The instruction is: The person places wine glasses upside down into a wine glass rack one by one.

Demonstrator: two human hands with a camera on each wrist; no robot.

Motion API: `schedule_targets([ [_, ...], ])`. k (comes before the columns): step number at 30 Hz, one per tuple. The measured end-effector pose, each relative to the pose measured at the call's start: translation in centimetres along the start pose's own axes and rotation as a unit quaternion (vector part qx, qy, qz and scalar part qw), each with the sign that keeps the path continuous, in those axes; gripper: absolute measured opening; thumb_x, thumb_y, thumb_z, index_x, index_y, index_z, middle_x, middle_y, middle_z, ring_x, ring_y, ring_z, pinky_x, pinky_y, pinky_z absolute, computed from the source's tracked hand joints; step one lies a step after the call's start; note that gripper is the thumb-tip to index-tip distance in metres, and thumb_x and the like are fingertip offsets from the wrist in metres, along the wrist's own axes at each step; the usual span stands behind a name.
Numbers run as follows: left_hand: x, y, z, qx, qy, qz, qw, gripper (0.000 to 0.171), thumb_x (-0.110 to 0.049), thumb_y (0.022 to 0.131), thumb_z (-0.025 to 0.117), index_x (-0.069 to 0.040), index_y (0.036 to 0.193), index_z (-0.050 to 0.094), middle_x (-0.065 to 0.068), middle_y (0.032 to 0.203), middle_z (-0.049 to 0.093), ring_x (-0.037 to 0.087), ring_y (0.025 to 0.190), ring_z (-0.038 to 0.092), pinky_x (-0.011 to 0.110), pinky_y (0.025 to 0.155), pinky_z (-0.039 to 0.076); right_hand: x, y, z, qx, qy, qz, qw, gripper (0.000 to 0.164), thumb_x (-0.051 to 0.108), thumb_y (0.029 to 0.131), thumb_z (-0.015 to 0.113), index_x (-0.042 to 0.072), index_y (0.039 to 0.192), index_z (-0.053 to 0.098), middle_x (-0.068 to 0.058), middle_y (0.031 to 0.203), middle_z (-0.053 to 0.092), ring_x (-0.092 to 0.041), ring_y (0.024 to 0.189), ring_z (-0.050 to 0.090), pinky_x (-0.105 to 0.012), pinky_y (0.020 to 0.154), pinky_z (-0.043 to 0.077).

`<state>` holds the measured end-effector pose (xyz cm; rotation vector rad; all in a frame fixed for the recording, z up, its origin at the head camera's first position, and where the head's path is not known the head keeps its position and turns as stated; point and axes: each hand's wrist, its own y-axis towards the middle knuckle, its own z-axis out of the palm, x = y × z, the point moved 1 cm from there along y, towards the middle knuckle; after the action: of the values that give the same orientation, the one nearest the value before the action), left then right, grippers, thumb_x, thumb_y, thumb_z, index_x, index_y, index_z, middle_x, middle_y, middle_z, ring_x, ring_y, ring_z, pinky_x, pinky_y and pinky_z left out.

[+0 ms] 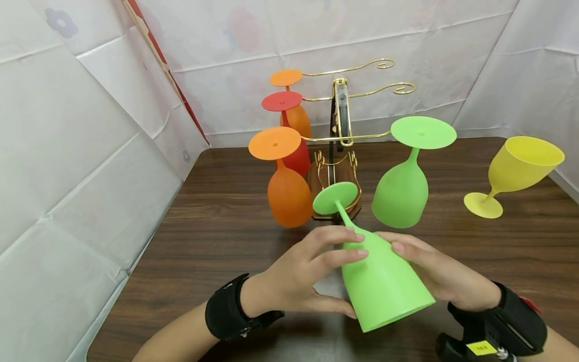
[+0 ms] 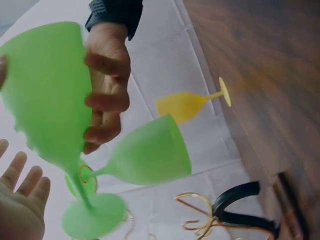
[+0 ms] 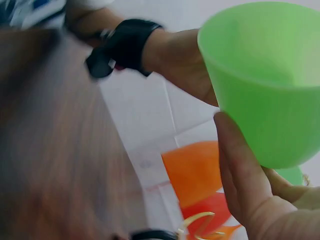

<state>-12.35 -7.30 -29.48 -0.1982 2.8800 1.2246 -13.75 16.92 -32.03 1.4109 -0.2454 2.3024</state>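
A light green goblet [image 1: 384, 281] is tilted between both hands, its foot up and away and its wide mouth down and near. My right hand [image 1: 441, 271] holds the bowl from the right, its fingers along the side in the left wrist view. On the left, my left hand [image 1: 312, 271] has loosely spread fingers, two of them over the bowl near the stem and the thumb low by the rim. In the left wrist view several left fingers [image 2: 32, 182] are extended and apart from the bowl. Just beyond, another green goblet [image 1: 402, 193] hangs upside down.
A gold wire rack [image 1: 344, 113] on a wooden base stands behind the hands. From its left arms hang an orange goblet [image 1: 289, 196], a red goblet [image 1: 296, 156] and a farther orange goblet [image 1: 298, 120]. A yellow goblet [image 1: 520, 163] stands upright at the table's right.
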Motion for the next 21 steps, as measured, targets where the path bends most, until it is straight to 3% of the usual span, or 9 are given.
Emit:
schedule_targets([
  [3,0.6,-0.3,-0.3,-0.018,-0.075,-0.039,0.9963,0.085,-0.042,0.068,0.083,0.005,0.126,0.043,0.021,0.129,0.042,0.03,0.123,0.043,0.037,0.104,0.039,-0.1,0.2,0.2,-0.055,-0.111,-0.052,0.991,0.045,0.029,0.101,0.035,0.012,0.143,0.036,-0.012,0.13,0.054,-0.026,0.113,0.058,-0.043,0.089,0.051],
  [5,1.0,-0.5,-0.3,-0.038,-0.124,-0.082,0.9881,0.082,-0.045,0.075,0.076,0.006,0.129,0.041,0.022,0.13,0.043,0.03,0.123,0.043,0.04,0.103,0.039,-0.3,0.2,0.3,-0.113,-0.217,-0.099,0.965,0.046,0.028,0.099,0.041,0.009,0.141,0.037,-0.01,0.128,0.055,-0.023,0.11,0.059,-0.039,0.084,0.053],
  [6,1.1,-0.6,-0.3,-0.044,-0.161,-0.115,0.9792,0.08,-0.045,0.08,0.071,0.006,0.131,0.039,0.022,0.132,0.042,0.029,0.123,0.043,0.039,0.103,0.039,-0.3,0.2,0.6,-0.147,-0.273,-0.125,0.942,0.046,0.024,0.097,0.047,0.009,0.14,0.039,-0.008,0.127,0.055,-0.02,0.109,0.058,-0.035,0.083,0.053],
  [8,1.2,-0.9,-0.1,-0.054,-0.239,-0.184,0.9518,0.076,-0.048,0.086,0.061,0.003,0.135,0.036,0.019,0.135,0.041,0.028,0.124,0.042,0.04,0.103,0.039,-0.2,0.3,1.3,-0.201,-0.362,-0.176,0.893,0.048,0.016,0.092,0.056,0.009,0.137,0.043,-0.005,0.125,0.056,-0.015,0.109,0.056,-0.027,0.084,0.05],
  [10,1.2,-1.0,0.1,-0.054,-0.321,-0.254,0.9107,0.076,-0.049,0.088,0.058,0.0,0.139,0.031,0.016,0.138,0.039,0.027,0.124,0.042,0.04,0.103,0.039,0.1,0.4,2.2,-0.254,-0.435,-0.208,0.839,0.054,0.006,0.085,0.062,0.008,0.136,0.044,-0.003,0.122,0.056,-0.011,0.106,0.055,-0.021,0.082,0.048],
  [12,1.1,-1.0,0.4,-0.043,-0.389,-0.311,0.8661,0.079,-0.05,0.086,0.061,-0.005,0.143,0.028,0.012,0.14,0.037,0.025,0.126,0.042,0.039,0.103,0.039,0.3,0.6,2.9,-0.286,-0.477,-0.228,0.799,0.064,-0.005,0.077,0.066,0.006,0.136,0.044,-0.003,0.121,0.055,-0.01,0.104,0.056,-0.018,0.082,0.048],
  [14,1.0,-1.0,0.7,-0.026,-0.42,-0.338,0.8418,0.083,-0.049,0.084,0.065,-0.009,0.145,0.027,0.01,0.14,0.038,0.023,0.126,0.042,0.039,0.103,0.04,0.4,0.7,3.3,-0.3,-0.502,-0.232,0.777,0.071,-0.008,0.073,0.07,0.004,0.137,0.042,-0.002,0.121,0.054,-0.009,0.103,0.057,-0.018,0.079,0.05],
  [17,0.9,-0.8,0.9,-0.008,-0.43,-0.355,0.8299,0.08,-0.032,0.082,0.073,-0.014,0.145,0.028,0.005,0.141,0.039,0.02,0.124,0.044,0.036,0.102,0.041,0.5,0.9,3.7,-0.304,-0.528,-0.235,0.757,0.078,-0.011,0.066,0.074,-0.001,0.136,0.041,-0.004,0.121,0.053,-0.009,0.104,0.057,-0.02,0.076,0.053],
  [21,0.8,-0.7,1.0,-0.015,-0.414,-0.356,0.8372,0.081,0.001,0.077,0.074,-0.016,0.144,0.032,0.001,0.14,0.041,0.018,0.119,0.049,0.035,0.101,0.042,0.4,0.9,3.6,-0.305,-0.549,-0.228,0.744,0.084,-0.008,0.063,0.078,0.001,0.137,0.04,-0.005,0.124,0.051,-0.009,0.11,0.054,-0.02,0.079,0.052],
])
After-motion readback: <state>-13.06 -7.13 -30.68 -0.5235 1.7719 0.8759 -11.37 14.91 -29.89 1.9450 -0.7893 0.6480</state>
